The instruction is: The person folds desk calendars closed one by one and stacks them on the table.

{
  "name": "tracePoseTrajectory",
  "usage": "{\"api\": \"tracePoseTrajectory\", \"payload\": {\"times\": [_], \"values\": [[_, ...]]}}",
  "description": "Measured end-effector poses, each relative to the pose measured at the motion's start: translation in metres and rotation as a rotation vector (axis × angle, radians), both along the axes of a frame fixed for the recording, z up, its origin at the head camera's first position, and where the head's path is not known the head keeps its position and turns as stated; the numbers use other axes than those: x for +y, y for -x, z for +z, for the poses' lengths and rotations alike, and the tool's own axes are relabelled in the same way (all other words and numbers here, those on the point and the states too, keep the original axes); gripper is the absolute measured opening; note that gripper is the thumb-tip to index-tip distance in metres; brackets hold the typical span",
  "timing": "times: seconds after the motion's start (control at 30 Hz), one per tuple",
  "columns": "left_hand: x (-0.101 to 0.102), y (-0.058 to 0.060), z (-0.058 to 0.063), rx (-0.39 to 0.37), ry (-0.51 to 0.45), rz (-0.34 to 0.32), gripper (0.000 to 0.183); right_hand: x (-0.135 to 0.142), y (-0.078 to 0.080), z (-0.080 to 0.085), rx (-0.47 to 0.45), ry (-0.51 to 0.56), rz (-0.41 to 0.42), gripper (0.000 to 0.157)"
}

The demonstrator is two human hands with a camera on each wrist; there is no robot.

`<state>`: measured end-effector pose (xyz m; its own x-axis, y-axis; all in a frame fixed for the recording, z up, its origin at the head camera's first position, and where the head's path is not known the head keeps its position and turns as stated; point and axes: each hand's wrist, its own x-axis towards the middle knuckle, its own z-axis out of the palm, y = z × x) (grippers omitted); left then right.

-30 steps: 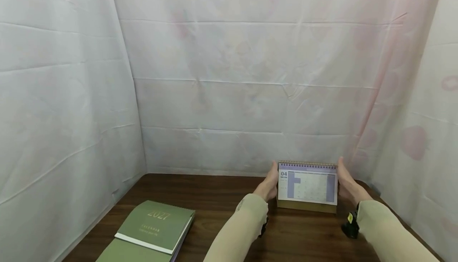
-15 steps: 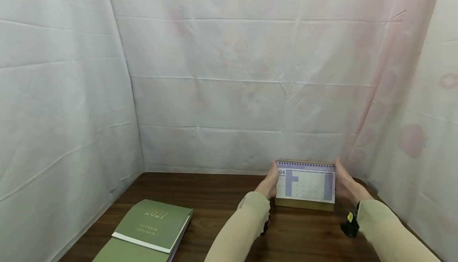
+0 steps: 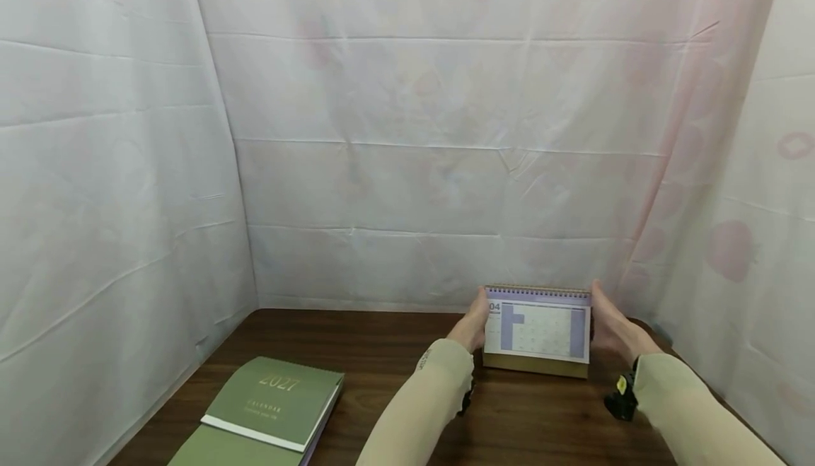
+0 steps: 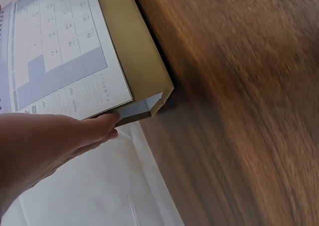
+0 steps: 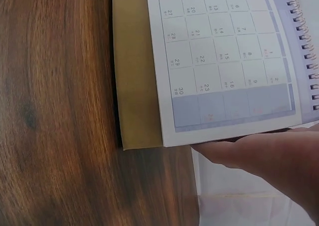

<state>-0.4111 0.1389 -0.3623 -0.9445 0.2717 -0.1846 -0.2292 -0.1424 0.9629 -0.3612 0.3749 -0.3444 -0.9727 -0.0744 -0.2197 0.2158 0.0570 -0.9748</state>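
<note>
A desk calendar (image 3: 536, 328) with a purple-and-white month page, marked 04, stands upright on the wooden table at the right. Its spiral binding runs along the top and its base is tan. My left hand (image 3: 472, 321) lies along its left side, thumb upward. In the left wrist view, the fingertips (image 4: 107, 123) meet the side of the calendar near the open end of its base. My right hand (image 3: 616, 324) lies against the opposite side with fairly straight fingers; in the right wrist view, the fingers (image 5: 234, 148) touch the side edge. The far fingers are hidden behind the calendar.
A green 2027 calendar (image 3: 267, 399) lies at the table's front left, its lower part cut off by the frame. White cloth (image 3: 382, 268) hangs behind the table (image 3: 382, 346) and along both sides.
The purple-and-white calendar has shifted slightly to the left along the table, with both hands staying at its sides. The green calendar stays in place; the head view has moved slightly.
</note>
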Motion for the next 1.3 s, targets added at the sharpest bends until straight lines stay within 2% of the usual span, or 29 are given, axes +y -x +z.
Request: {"api": "tracePoseTrajectory", "payload": {"times": [0.13,0.33,0.43,0.57,0.67,0.77,0.9,1.0,1.2,1.27,1.3], "values": [[-0.004,0.001,0.002,-0.004,0.028,0.024,0.07,-0.003,0.002,0.001,-0.01,0.014,0.003,0.101],[-0.006,0.003,0.002,0.008,0.039,0.059,0.074,-0.004,0.005,0.001,-0.049,0.047,0.015,0.109],[-0.005,0.003,0.005,0.012,0.036,0.07,0.074,-0.004,0.006,0.003,-0.028,0.03,0.024,0.11],[-0.008,0.002,0.012,0.018,0.04,0.067,0.076,-0.004,0.007,0.006,0.026,0.013,0.008,0.104],[-0.011,0.004,0.017,0.018,0.054,0.064,0.077,-0.005,0.007,0.008,0.053,0.028,0.027,0.101],[-0.014,0.006,0.022,0.022,0.055,0.055,0.078,-0.005,0.008,0.011,0.058,0.028,0.058,0.109],[-0.016,0.012,0.027,0.05,0.005,0.034,0.076,-0.005,0.012,0.018,0.071,0.008,0.094,0.119],[-0.016,0.017,0.032,0.08,-0.019,0.018,0.076,-0.005,0.016,0.024,0.1,-0.018,0.1,0.12],[-0.014,0.022,0.045,0.141,-0.075,-0.018,0.076,-0.013,0.011,0.038,0.164,-0.148,0.011,0.119],[-0.014,0.023,0.05,0.145,-0.09,-0.038,0.074,-0.014,0.007,0.043,0.183,-0.143,-0.019,0.117],[-0.013,0.027,0.05,0.14,-0.094,-0.051,0.075,-0.015,0.006,0.046,0.192,-0.127,-0.029,0.116]]}}
